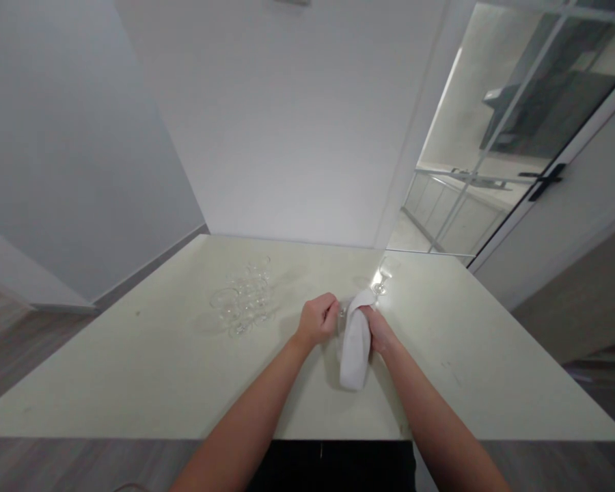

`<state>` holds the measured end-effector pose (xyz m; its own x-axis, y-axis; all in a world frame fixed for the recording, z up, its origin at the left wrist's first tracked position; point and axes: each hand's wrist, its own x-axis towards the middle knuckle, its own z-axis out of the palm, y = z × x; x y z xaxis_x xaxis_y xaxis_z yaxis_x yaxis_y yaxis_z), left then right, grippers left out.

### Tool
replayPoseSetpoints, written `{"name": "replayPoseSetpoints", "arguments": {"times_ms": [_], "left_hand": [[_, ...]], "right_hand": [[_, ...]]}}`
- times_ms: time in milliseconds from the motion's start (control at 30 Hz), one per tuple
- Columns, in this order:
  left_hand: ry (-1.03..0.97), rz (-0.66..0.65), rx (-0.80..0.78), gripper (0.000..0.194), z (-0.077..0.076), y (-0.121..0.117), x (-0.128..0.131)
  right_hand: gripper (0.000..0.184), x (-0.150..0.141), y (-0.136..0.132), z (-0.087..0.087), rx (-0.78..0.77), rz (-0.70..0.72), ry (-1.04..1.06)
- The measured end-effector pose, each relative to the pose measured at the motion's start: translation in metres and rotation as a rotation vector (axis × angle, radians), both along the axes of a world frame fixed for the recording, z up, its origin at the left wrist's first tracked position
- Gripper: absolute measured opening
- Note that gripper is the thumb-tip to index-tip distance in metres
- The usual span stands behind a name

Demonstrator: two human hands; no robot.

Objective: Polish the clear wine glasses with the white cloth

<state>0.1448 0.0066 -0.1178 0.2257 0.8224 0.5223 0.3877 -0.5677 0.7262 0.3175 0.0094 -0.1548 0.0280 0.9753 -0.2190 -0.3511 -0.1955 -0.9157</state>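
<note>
My left hand (pixel 318 318) is closed at the edge of a clear stemmed glass (pixel 342 313), which is partly hidden by my fingers and the cloth. A folded white cloth (pixel 356 350) is gripped in my right hand (pixel 378 329), pressed against that glass, with its lower end hanging toward me. Just beyond my right hand, another clear stemmed glass (pixel 382 279) stands by itself. To the left of my left hand is a close group of several clear stemmed glasses (pixel 243 298); their outlines overlap and are faint.
The pale table (pixel 154 369) narrows toward a white panel (pixel 297 137) at its far edge. A grey wall (pixel 72 150) rises on the left. At right is a glazed, gridded door (pixel 471 157) with a black handle (pixel 546 181).
</note>
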Motion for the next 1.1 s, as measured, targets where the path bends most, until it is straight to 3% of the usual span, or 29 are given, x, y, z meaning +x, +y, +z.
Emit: {"name": "replayPoseSetpoints", "arguments": {"times_ms": [133,233,267,333,433,500,567,700,800,867,933,1000,1100], "left_hand": [[-0.302,0.053,-0.508,0.042,-0.001,0.017,0.001],[-0.337,0.041,-0.614,0.047,-0.001,0.02,0.0],[-0.345,0.059,-0.566,0.046,0.0,0.019,0.0],[-0.301,0.096,-0.321,0.039,0.003,0.012,0.0],[0.017,-0.019,0.153,0.025,0.006,-0.001,0.0],[0.234,-0.124,0.287,0.022,0.007,-0.006,0.0],[0.295,-0.11,0.285,0.024,0.005,-0.007,0.001],[0.11,0.064,0.062,0.037,0.002,0.002,0.003],[-0.126,0.107,-0.36,0.049,0.003,0.01,0.0],[-0.274,0.063,-0.668,0.056,0.005,0.014,-0.004],[-0.378,0.001,-0.859,0.058,0.008,0.016,-0.008],[-0.449,-0.038,-0.929,0.058,0.01,0.017,-0.01],[-0.516,-0.046,-0.87,0.056,0.011,0.017,-0.009]], "right_hand": [[0.053,0.002,-0.001,-0.002,0.272,-0.058,-0.228],[0.064,0.0,-0.001,-0.005,0.413,-0.11,-0.309],[0.058,-0.001,0.0,-0.006,0.405,-0.123,-0.28],[0.041,-0.003,0.003,-0.008,0.296,-0.129,-0.159],[0.031,-0.004,0.006,-0.01,0.081,-0.03,0.002],[0.029,-0.003,0.006,-0.01,0.015,0.016,0.022],[0.027,-0.001,0.005,-0.008,0.035,0.023,0.004],[0.031,0.0,0.002,-0.004,0.164,0.037,-0.048],[0.042,-0.001,0.0,-0.005,0.199,0.003,-0.139],[0.049,-0.003,-0.002,-0.006,0.234,-0.033,-0.207],[0.045,-0.004,-0.003,-0.007,0.246,-0.049,-0.185],[0.042,-0.005,-0.004,-0.005,0.176,-0.012,-0.052],[0.051,-0.005,-0.003,0.001,0.061,0.113,0.142]]}}
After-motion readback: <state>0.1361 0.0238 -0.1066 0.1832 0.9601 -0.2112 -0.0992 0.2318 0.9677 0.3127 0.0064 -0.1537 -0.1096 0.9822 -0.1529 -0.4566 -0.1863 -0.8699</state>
